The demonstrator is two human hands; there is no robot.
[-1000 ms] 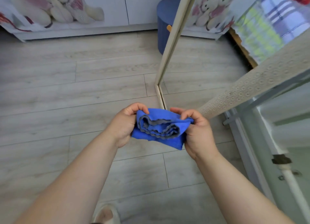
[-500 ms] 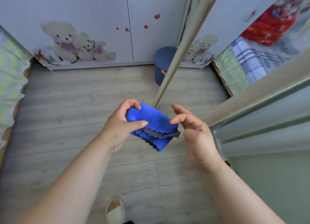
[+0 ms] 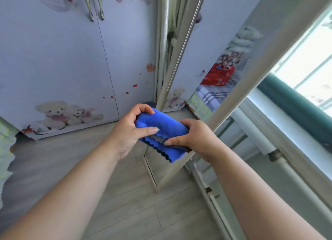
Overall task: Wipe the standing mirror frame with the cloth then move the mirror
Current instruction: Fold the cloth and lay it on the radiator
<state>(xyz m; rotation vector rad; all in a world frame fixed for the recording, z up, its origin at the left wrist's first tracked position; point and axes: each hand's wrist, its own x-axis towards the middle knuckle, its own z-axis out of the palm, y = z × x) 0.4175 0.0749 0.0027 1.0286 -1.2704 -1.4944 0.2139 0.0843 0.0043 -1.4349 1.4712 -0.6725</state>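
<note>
Pale grey wood-plank floor [image 3: 125, 200], running from the near edge to the far wall. Standing on it: the mirror [image 3: 206, 88], bottom corner of its frame planted at centre; a wardrobe [image 3: 62, 63] with teddy-bear prints along the far left side.

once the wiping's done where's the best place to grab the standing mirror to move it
Probably by the two long side rails of the mirror frame, one hand on each, from the front where the person stands. The mirror leans, tall and narrow, with its foot on the floor, so gripping both rails should keep it from twisting. Both the left hand and right hand hold the cloth now.
</note>
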